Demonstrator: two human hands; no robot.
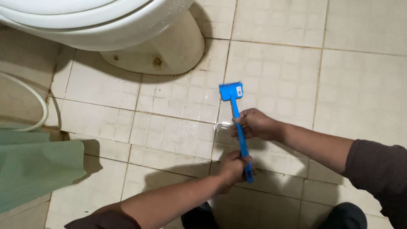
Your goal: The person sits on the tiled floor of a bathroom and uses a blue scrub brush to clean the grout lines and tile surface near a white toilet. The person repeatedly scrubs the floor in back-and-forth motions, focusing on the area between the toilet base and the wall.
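Head view: both hands clench a blue floor brush (238,123), the right hand (254,124) grasping mid-handle and the left hand (233,166) gripping the handle's lower end. Its bristle head rests on the wet tiled floor (275,80), just right of the toilet base (169,51). Wet tile likely lets the head skid sideways into that base.

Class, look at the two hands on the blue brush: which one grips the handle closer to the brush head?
The right hand, midway up the blue brush; the left hand holds the handle's far end.
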